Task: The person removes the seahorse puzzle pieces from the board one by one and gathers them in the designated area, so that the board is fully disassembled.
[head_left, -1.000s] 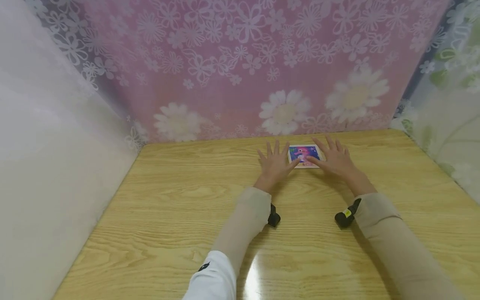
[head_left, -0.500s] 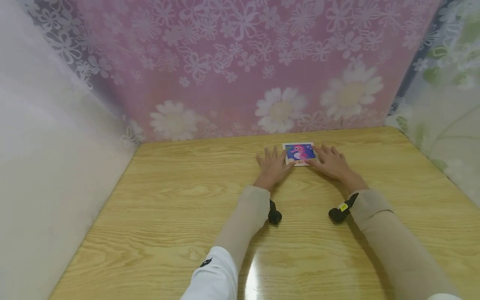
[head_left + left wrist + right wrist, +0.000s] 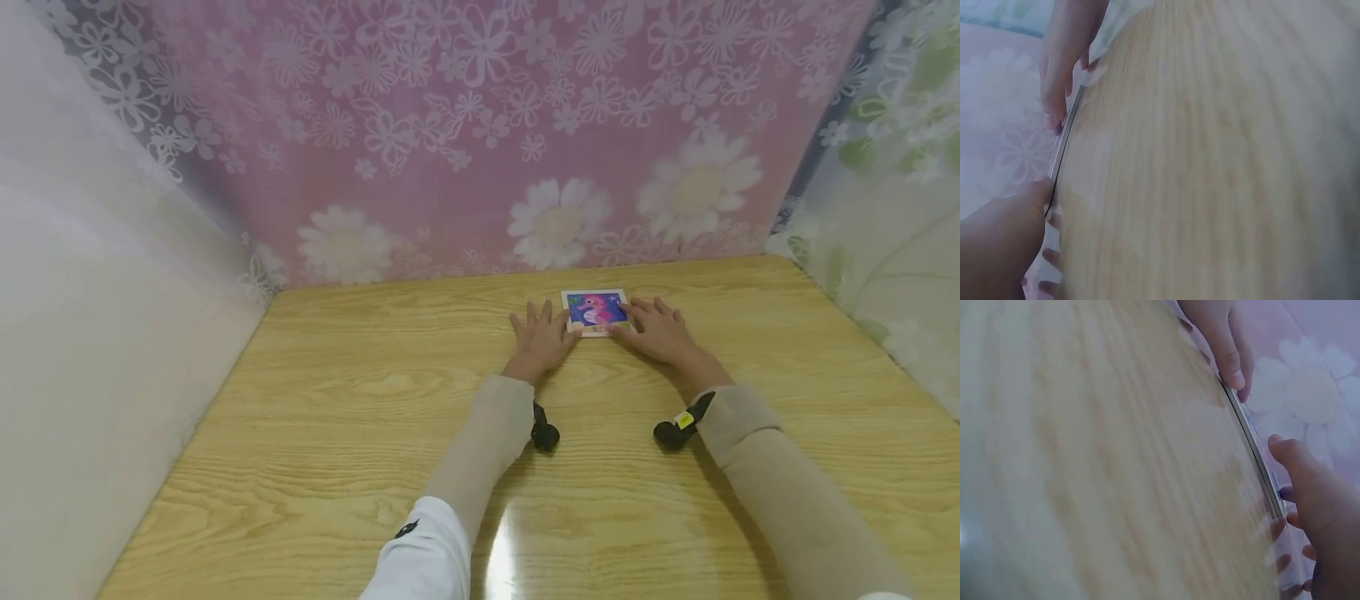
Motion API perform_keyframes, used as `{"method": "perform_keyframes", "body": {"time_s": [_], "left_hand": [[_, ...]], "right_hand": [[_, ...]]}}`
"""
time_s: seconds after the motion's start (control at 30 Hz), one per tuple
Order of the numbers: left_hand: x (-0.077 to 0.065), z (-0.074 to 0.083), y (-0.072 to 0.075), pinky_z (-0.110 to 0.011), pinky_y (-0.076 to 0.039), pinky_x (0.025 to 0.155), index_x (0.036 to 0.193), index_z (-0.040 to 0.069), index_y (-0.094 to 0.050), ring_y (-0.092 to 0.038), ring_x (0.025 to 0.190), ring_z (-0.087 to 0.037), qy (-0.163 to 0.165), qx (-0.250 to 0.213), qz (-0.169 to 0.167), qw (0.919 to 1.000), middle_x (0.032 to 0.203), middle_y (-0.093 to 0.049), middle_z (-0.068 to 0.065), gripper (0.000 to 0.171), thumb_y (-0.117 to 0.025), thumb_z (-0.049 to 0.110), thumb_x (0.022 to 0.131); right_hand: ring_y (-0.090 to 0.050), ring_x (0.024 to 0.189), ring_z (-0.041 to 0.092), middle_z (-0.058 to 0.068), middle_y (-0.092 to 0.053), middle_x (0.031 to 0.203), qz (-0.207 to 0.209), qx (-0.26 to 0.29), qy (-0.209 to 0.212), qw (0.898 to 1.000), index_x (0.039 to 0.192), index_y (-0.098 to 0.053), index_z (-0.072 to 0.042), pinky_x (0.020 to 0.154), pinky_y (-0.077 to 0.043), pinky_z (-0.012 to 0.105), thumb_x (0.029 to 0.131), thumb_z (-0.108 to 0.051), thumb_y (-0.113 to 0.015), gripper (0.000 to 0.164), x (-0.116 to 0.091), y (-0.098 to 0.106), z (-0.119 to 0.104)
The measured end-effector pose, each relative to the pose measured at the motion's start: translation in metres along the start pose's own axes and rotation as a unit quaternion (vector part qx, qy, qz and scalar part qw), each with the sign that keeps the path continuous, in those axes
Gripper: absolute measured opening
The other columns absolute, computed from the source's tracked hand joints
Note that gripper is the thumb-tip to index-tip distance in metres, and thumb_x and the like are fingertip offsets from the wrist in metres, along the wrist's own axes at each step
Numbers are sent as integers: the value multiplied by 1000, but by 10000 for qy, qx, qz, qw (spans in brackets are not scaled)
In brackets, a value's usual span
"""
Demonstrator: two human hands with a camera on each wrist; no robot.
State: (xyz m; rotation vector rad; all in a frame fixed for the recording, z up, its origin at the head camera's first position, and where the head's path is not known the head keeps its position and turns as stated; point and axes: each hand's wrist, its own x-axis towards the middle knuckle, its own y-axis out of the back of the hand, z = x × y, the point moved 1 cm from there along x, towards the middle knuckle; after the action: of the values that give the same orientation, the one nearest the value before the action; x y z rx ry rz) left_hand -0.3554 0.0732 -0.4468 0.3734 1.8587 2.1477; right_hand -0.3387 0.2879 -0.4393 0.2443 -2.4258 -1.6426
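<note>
A small flat picture board [image 3: 596, 310] with a pink seahorse on blue and a white border lies on the wooden table, near its far edge. My left hand [image 3: 537, 340] rests at the board's left side, fingers spread, thumb by the lower left corner. On the other side is my right hand [image 3: 660, 333], its thumb over the lower right corner and a fingertip over the right edge. The left wrist view shows the board's thin edge [image 3: 1066, 137] between both hands. In the right wrist view, the right thumb [image 3: 1285, 450] hovers just over the board.
The wooden table [image 3: 360, 433] reaches back to a pink flowered curtain [image 3: 442, 192]. A pale wall [image 3: 97, 333] stands on the left and a floral sheet [image 3: 892, 250] on the right. Black wrist cameras sit on both cuffs.
My right hand has come down and inward to the board's right edge, its fingers less spread. The left hand's fingers have lowered slightly. More of the picture shows between the thumbs.
</note>
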Motion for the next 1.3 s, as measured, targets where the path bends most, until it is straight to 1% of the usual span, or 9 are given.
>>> {"method": "perform_keyframes", "body": {"time_s": [0.13,0.27,0.4,0.53,0.73,0.97,1.13,1.3], "left_hand": [[-2,-4,1,-60,-6,102,145,29,-29,-3,136,-36,-135,-9,13,9999,152,-12,-6,58,-25,57,95],[-6,-9,2,-59,-5,102,145,24,-29,-3,136,-33,-303,-112,-50,9995,152,-13,-2,59,-27,55,95],[-13,-13,5,-60,-5,102,145,22,-28,-6,136,-32,-381,-305,-149,9987,151,-16,3,59,-29,54,95],[-21,-17,9,-62,-3,100,145,21,-29,-8,136,-33,-439,-432,-186,9979,151,-19,3,59,-32,52,96],[-32,-21,10,-62,-5,101,143,19,-32,-10,136,-31,-509,-251,-200,9982,151,-18,2,58,-30,52,96],[-46,-25,13,-60,-4,102,144,19,-30,-12,136,-30,-510,-78,-191,9985,150,-21,2,60,-30,53,95],[-57,-30,14,-60,-5,102,147,18,-25,-13,136,-30,-522,94,-259,9983,150,-20,2,62,-28,54,95],[-66,-35,13,-60,-6,102,148,18,-22,-11,136,-31,-513,250,-278,9980,151,-18,2,63,-27,53,96]], "right_hand": [[-7,130,51,25,-25,144,41,6,88,10000,140,-34,0,98,-1,66,91,-52,-45,72,-1,-1,-4],[-9,129,51,26,-27,142,76,47,253,9996,138,-35,3,100,-3,62,92,-47,-48,70,-2,-3,-9],[-12,129,50,26,-29,142,91,88,397,9991,137,-36,5,101,-5,61,92,-44,-49,68,-5,-7,-14],[-14,129,49,25,-29,141,115,139,462,9988,137,-36,5,101,-6,61,92,-43,-51,67,-9,-9,-19],[-16,128,50,28,-30,140,69,75,578,9983,136,-37,6,102,-9,59,90,-43,-53,69,-14,-9,-30],[-17,129,49,28,-27,141,-50,-36,618,9981,137,-35,7,102,-8,58,90,-45,-53,72,-19,-10,-40],[-17,129,48,27,-27,142,-114,47,651,9978,137,-35,7,102,-9,58,90,-44,-54,72,-23,-15,-47],[-18,128,49,27,-28,141,-28,41,756,9971,136,-35,7,102,-10,58,90,-44,-54,72,-26,-22,-55]]}}
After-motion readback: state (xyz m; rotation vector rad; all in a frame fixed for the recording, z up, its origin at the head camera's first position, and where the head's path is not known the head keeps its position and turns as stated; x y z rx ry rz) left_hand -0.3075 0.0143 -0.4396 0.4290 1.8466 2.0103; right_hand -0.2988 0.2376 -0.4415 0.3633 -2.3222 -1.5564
